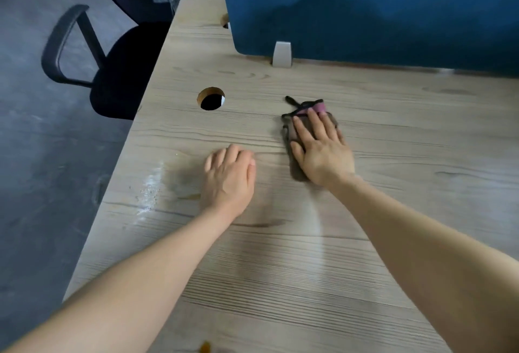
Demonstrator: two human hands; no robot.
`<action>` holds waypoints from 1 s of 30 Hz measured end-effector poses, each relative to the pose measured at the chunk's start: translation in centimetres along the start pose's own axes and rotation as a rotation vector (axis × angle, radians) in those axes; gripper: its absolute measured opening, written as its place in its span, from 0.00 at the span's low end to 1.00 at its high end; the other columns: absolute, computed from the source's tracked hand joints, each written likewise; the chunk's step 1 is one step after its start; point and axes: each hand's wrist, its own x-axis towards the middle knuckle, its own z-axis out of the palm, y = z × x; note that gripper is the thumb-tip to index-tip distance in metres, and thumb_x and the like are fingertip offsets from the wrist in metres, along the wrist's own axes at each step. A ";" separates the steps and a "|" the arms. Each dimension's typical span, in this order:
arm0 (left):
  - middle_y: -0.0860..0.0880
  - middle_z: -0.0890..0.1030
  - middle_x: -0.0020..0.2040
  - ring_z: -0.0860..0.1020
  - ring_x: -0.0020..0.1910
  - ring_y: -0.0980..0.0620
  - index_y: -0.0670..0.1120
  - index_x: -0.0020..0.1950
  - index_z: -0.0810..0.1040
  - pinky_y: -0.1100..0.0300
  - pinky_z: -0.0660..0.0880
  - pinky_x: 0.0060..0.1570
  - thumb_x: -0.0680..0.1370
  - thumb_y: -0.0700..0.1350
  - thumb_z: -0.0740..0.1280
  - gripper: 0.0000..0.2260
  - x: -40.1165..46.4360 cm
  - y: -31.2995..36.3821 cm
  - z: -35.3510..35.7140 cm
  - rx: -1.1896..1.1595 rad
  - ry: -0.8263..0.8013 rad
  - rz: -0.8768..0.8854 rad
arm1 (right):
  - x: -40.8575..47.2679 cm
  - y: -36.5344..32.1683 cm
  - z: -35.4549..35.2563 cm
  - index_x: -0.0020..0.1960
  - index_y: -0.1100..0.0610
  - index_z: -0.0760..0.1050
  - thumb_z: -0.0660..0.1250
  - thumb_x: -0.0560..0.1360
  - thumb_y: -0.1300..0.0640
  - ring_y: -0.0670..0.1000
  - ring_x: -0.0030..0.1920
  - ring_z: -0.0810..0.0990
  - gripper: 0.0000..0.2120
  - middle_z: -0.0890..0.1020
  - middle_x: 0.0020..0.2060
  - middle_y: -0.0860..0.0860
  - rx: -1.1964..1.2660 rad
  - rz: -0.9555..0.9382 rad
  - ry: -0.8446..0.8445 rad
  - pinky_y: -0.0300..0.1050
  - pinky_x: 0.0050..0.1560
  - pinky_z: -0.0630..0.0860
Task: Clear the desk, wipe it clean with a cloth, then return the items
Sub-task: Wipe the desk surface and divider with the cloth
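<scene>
A small brown and pink cloth [295,133] with black trim lies flat on the pale wooden desk [393,156], right of centre. My right hand [323,153] presses on it with straight, spread fingers. To its left, my left hand [229,175] rests on the bare desk top, its fingers loosely bent and holding nothing. A whitish smear [150,187] marks the desk near its left edge, left of my left hand.
A round cable hole [211,98] opens in the desk behind my left hand. A blue partition panel [365,7] on a grey bracket [281,54] stands along the back. A black office chair [112,71] sits off the left edge. A small amber blob [205,347] lies at the near edge.
</scene>
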 end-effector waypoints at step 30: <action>0.49 0.73 0.64 0.69 0.58 0.46 0.49 0.67 0.72 0.49 0.69 0.55 0.78 0.51 0.51 0.20 2.0 -2.4 2.3 -0.063 -0.017 -0.119 | 1.8 -1.1 -0.5 0.77 0.42 0.50 0.46 0.82 0.45 0.48 0.77 0.43 0.23 0.47 0.77 0.46 -0.003 -0.140 -0.029 0.48 0.75 0.44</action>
